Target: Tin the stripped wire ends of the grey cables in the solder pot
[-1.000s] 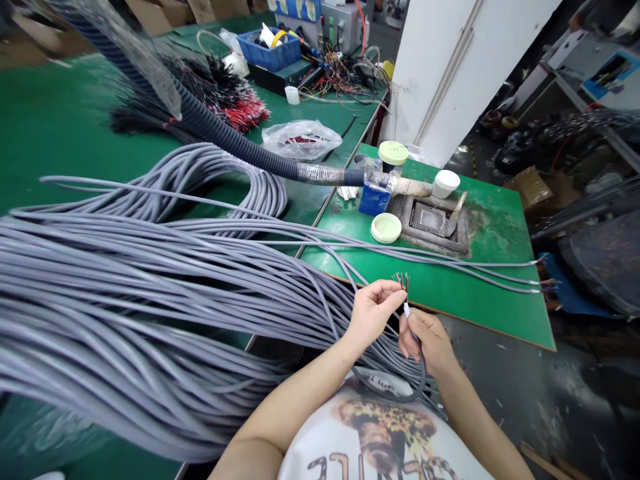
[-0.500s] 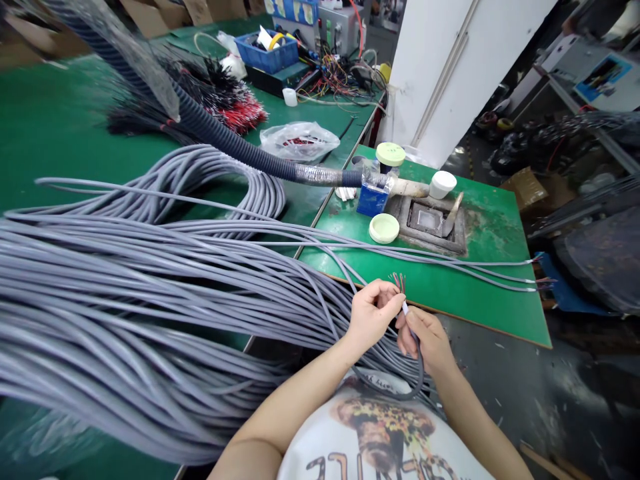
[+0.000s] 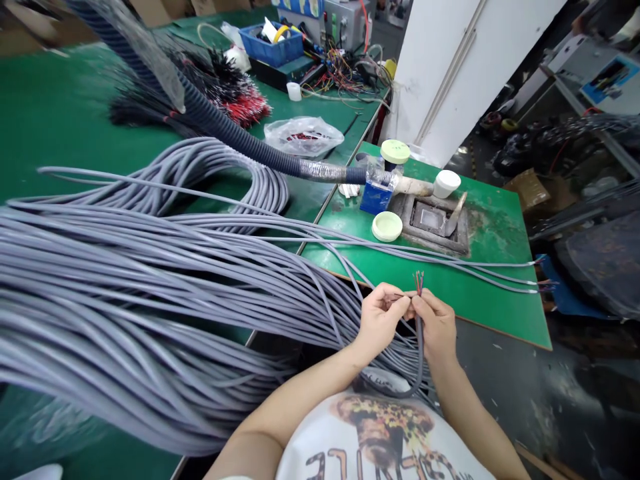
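My right hand (image 3: pixel 435 327) is shut around a grey multi-core cable (image 3: pixel 419 347), just below its stripped end. Several thin coloured core wires (image 3: pixel 418 283) fan upward from that end. My left hand (image 3: pixel 381 317) meets the right at the fingertips and pinches a thin dark core wire (image 3: pixel 400 295) between them. The cable curves down past my shirt and joins a large heap of grey cables (image 3: pixel 150 287) spread to my left.
A green workbench (image 3: pixel 480 267) stands ahead, with a metal solder pot (image 3: pixel 430 220), a scraper, white and pale green lids, and a blue-labelled bottle. Black corrugated conduit (image 3: pixel 240 140) crosses above the cables. Beyond lie red-and-black wire bundles, a plastic bag, and a blue bin.
My hands have come closer together, and my right hand has moved up and left. My left fingers have gone from beside the cable end to pinching a thin core wire.
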Tool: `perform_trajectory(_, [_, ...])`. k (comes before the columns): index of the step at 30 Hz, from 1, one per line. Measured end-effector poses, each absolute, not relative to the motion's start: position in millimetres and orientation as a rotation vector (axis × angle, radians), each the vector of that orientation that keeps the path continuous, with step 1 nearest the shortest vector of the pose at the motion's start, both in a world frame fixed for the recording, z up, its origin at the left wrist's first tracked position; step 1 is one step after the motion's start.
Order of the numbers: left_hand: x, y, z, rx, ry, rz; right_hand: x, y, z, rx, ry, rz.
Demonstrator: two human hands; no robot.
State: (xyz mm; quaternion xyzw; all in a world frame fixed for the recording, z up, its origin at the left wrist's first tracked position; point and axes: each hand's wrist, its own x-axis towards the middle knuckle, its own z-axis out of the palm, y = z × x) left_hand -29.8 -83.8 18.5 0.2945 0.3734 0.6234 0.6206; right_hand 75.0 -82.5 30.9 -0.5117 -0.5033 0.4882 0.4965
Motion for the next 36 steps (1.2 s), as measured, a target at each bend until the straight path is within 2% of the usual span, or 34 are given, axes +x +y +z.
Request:
perform_trajectory(6, [-34,-72,15,0.645,0.901,1.375,81,-63,45,-1.302,-1.466,0.87])
perform_trajectory(13, [-66,-56,-6,1.5,1.328,1.366,90,17,63,-1.357,-1.782,0.597])
perform_trajectory(18, [-74,-49,-19,1.735,1.361,1.21,81,84,50,-1.45,-1.93,0.446])
perform_trajectory(24, [-76,-50,-22,1.778,1.294,1.173,66,123,32,-1.547,-2.053,0.371])
perform_trajectory(36, [-78,-49,-22,1.793,1.267,1.165,65,132,21,-1.578,-2.125,0.305])
